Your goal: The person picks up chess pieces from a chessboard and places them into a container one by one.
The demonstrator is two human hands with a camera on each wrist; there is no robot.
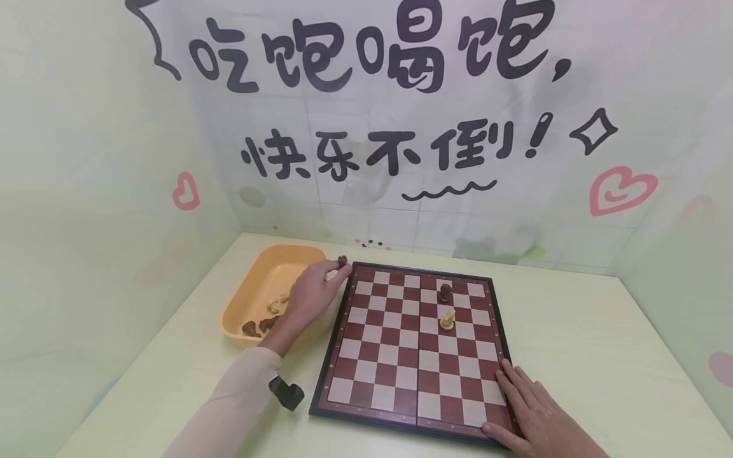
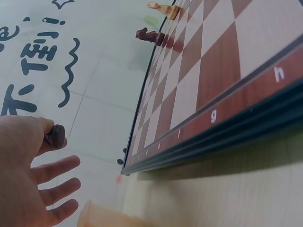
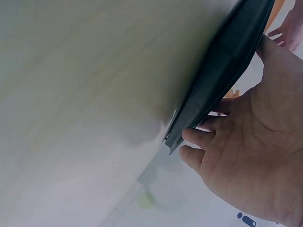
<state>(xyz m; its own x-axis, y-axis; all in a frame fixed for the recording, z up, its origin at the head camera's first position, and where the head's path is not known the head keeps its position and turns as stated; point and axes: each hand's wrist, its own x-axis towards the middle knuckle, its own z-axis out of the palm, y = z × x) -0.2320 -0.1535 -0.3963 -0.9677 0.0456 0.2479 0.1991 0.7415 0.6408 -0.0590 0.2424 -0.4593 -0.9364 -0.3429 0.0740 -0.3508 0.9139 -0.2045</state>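
My left hand [image 1: 314,289] pinches a dark brown chess piece [image 1: 342,261] between thumb and index finger, near the far left corner of the chessboard [image 1: 385,337]. In the left wrist view the dark piece's round base [image 2: 57,136] shows, while the other fingers spread loosely. My right hand [image 1: 535,410] rests on the board's near right edge, fingers extended along it and thumb on the near corner. Two pieces stand on the board's right half: a dark knight [image 1: 445,293] and, nearer me, a light chess piece [image 1: 448,320].
Left of the board stands an orange plastic tub [image 1: 240,299] with light pieces [image 1: 275,305] and dark pieces [image 1: 251,329] lying in it. The pale table [image 1: 578,337] meets a printed wall covering [image 1: 366,210] behind the board. A small black device [image 1: 286,392] sits at my left wrist.
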